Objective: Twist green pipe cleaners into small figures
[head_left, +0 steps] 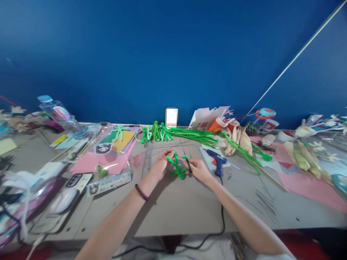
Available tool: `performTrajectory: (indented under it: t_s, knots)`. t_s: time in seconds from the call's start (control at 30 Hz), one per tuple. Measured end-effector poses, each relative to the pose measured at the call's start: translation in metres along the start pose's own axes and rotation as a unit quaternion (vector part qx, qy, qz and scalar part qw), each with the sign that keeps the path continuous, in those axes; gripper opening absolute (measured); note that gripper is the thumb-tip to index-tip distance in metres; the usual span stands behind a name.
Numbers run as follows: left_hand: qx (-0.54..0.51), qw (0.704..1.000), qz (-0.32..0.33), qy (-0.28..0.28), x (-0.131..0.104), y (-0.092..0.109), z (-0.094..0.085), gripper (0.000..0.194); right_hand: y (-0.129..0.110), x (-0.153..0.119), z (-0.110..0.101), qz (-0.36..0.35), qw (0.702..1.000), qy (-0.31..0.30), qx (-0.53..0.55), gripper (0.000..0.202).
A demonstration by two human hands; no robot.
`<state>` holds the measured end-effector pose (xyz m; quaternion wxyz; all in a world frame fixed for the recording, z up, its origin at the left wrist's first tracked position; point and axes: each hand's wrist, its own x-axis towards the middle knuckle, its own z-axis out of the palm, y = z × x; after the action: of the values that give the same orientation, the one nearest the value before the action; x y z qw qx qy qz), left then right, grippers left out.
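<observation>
My left hand [163, 164] is closed, pinching a green pipe-cleaner shape [177, 167] with several fuzzy arms spreading from a rounded lower part. Close by, my right hand [197, 169] is closed around dark-handled scissors [189, 164], whose thin blades seem to point up and away; blur hides their exact form. The scissors are beside the right arms of the pipe-cleaner shape, and I cannot tell whether they touch. Behind both hands lie bunched green pipe-cleaner pieces [155, 131] and a bundle of long green pipe cleaners [193, 134].
A blue glue gun [217, 160] lies right of my hands, its black cord [222, 213] running off the front edge. To the left are a ruler [147, 160], pink paper [89, 160], a phone [63, 202] and a bottle [58, 111]. Dried husks [245, 142] lie right.
</observation>
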<state>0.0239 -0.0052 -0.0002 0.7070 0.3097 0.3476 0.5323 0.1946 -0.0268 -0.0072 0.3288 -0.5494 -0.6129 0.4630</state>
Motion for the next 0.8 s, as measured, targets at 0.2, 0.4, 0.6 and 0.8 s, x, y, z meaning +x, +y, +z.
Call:
performTrajectory:
  t_s: [0.2,0.4,0.6,0.8]
  knots:
    - [0.002,0.999,-0.009,-0.048,0.001,0.002,-0.007,0.03,0.015,0.008,-0.008,-0.07,0.98,0.09,-0.163,0.024]
    - [-0.009,0.996,-0.02,-0.087,0.0,0.002,-0.009,0.027,0.023,0.011,-0.009,-0.1,0.949,0.145,-0.26,0.012]
    - [-0.046,0.994,-0.038,-0.091,-0.003,0.004,-0.009,0.029,0.026,0.013,-0.007,-0.105,0.949,0.106,-0.278,0.007]
    - [-0.097,0.989,-0.055,-0.1,-0.004,0.005,-0.008,0.027,0.025,0.013,-0.007,-0.06,0.977,0.05,-0.199,0.014]
